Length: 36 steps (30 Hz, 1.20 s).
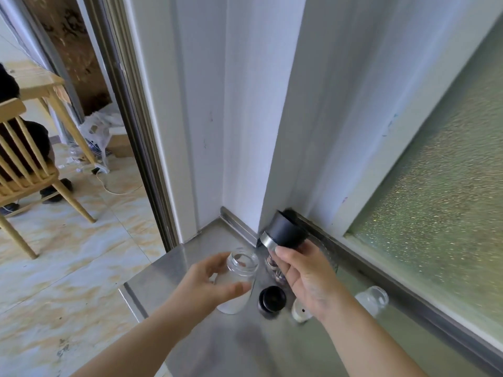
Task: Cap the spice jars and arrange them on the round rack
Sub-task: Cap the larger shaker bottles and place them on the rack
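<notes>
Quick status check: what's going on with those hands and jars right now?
Left hand grips open glass jar. Right hand holds black cap above it. Jar not capped yet. Second black cap and another open jar wait on the counter.

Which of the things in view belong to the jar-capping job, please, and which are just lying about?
Job: open glass jar gripped by left hand; black cap in right hand; loose black cap; second glass jar.

Lying about: wooden chair; plastic bag; white cable.
</notes>
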### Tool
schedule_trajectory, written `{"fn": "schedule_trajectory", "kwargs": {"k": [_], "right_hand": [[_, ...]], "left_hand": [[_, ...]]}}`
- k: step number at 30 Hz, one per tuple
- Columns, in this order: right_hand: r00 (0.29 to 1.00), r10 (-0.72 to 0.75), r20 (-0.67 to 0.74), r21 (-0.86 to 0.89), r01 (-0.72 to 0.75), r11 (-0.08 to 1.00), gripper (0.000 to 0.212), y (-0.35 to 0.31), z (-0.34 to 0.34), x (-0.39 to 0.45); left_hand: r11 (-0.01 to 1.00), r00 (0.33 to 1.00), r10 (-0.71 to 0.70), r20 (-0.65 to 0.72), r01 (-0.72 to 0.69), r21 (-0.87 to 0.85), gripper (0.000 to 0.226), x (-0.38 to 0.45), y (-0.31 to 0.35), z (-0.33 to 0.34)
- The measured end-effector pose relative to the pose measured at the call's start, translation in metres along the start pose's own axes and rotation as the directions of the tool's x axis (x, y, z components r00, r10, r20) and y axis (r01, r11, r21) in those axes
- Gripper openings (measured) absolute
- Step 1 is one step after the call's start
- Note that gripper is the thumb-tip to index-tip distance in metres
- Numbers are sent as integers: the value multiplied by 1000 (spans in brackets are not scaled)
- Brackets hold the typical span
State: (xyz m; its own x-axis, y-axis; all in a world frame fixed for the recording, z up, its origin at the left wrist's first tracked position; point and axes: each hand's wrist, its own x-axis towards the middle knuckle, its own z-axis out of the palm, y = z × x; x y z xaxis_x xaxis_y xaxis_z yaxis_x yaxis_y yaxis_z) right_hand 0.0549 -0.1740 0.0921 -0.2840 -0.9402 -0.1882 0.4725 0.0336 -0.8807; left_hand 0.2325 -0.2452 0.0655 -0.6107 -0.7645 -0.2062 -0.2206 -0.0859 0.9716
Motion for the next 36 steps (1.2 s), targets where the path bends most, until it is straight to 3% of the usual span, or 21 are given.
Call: {"fn": "schedule_trajectory", "kwargs": {"k": [4,7,11,16,21,25,31,34,36], "right_hand": [[991,-125,41,-238,131,962,50,-42,-9,-42],[975,-213,56,-411,217,885,50,-74,-19,-77],[951,-309,16,-497,275,823,63,-105,-37,-120],[916,-400,-7,-607,314,730,57,-125,-56,-163],[915,-401,-31,-691,270,671,65,-144,-73,-199],[931,-364,31,-778,251,576,70,-167,-80,-224],[942,-325,88,-893,219,393,54,-195,-72,-242],[930,-365,28,-906,178,383,49,-197,-67,-240],[912,-406,-56,-911,120,395,47,-194,-64,-237]], "left_hand": [[993,985,117,125,-117,-10,51,-6,48,35],[973,947,225,231,-228,-14,45,-16,81,65],[938,888,323,327,-346,14,42,-29,110,100],[902,853,398,336,-431,24,46,-45,125,137],[862,844,448,296,-495,108,51,-57,130,168],[818,815,460,352,-543,190,48,-66,145,185],[867,751,400,525,-496,49,29,-75,168,192],[849,784,449,428,-524,69,42,-72,166,195],[780,778,533,334,-604,163,54,-68,163,197]]}}
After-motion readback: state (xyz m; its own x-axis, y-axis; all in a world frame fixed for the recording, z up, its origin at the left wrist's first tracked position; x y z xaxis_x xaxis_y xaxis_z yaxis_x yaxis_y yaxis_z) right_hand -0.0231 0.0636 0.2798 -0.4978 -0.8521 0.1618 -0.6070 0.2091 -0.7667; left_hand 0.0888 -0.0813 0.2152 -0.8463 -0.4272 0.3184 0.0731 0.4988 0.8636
